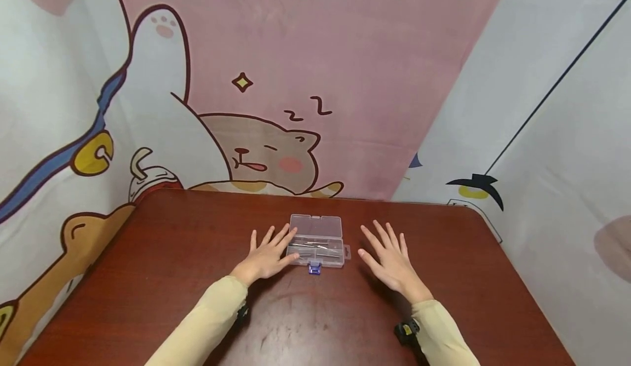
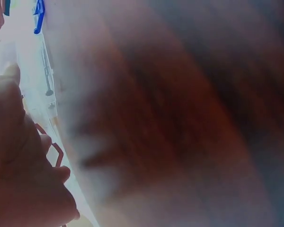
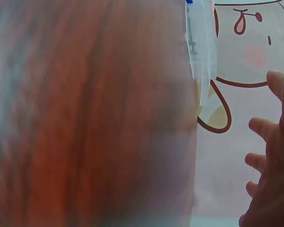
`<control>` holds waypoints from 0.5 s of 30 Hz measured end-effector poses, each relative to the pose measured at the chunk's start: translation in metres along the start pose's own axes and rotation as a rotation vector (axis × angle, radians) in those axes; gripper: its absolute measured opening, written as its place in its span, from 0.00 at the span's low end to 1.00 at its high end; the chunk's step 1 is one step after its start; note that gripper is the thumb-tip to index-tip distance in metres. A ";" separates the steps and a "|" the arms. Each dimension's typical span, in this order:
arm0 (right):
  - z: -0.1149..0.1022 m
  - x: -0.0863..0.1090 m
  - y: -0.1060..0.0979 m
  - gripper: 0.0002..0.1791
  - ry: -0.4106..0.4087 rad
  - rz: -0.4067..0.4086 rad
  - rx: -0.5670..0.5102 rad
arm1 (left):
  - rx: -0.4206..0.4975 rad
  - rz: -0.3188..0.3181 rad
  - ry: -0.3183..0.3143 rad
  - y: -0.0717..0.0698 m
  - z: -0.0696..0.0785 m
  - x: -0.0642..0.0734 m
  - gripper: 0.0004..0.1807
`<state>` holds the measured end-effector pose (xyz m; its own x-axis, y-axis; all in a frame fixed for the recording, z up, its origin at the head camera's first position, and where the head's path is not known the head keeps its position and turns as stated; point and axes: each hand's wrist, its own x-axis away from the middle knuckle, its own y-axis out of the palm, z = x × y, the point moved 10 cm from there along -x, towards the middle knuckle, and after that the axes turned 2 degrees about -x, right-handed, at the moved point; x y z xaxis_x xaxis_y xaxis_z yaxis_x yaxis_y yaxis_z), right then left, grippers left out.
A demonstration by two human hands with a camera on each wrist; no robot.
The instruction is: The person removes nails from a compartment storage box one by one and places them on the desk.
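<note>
A clear plastic case with a blue latch sits on the table, its lid swung back away from the person. Several thin metal tools lie inside it. My left hand is at the case's left side, fingers spread and straight, thumb and fingertips overlapping its edge in the head view. To the right of the case, my right hand hovers with fingers spread, apart from it and holding nothing. In the right wrist view, that hand shows at the right edge.
The reddish-brown wooden table has rounded far corners. Behind it hangs a cloth printed with cartoon animals, also along both sides. Each wrist wears a small black camera, as on the right wrist.
</note>
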<state>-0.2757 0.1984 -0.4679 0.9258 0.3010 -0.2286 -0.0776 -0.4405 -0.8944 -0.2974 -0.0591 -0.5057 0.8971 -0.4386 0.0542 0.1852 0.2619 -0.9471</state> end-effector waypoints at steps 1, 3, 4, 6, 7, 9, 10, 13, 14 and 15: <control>-0.001 -0.001 0.001 0.33 -0.004 -0.001 -0.006 | 0.008 -0.005 0.002 -0.001 0.001 0.000 0.38; -0.004 -0.002 0.002 0.33 -0.012 0.001 -0.020 | 0.033 -0.008 0.008 -0.002 0.004 0.000 0.39; -0.005 -0.002 0.003 0.33 -0.013 -0.002 -0.028 | 0.052 -0.007 0.010 -0.002 0.004 -0.001 0.39; -0.007 -0.003 0.005 0.33 -0.017 -0.011 -0.041 | 0.081 -0.013 0.008 -0.002 0.005 -0.002 0.39; -0.008 -0.003 0.006 0.33 -0.020 -0.013 -0.046 | 0.100 -0.011 0.009 -0.003 0.007 -0.003 0.39; -0.011 -0.004 0.007 0.33 -0.030 -0.017 -0.048 | 0.126 -0.016 0.004 -0.003 0.010 -0.005 0.39; -0.012 -0.005 0.008 0.33 -0.035 -0.020 -0.048 | 0.128 -0.022 0.003 -0.002 0.011 -0.006 0.39; -0.015 -0.007 0.010 0.32 -0.044 -0.027 -0.059 | 0.114 -0.025 0.011 -0.001 0.015 -0.012 0.39; -0.016 -0.008 0.011 0.32 -0.046 -0.033 -0.068 | 0.103 -0.028 0.016 0.000 0.017 -0.014 0.40; -0.017 -0.009 0.012 0.32 -0.049 -0.042 -0.081 | 0.101 -0.028 0.022 0.001 0.018 -0.016 0.41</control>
<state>-0.2786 0.1755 -0.4703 0.9084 0.3604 -0.2120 -0.0074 -0.4930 -0.8700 -0.3046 -0.0361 -0.5019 0.8822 -0.4652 0.0724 0.2507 0.3339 -0.9087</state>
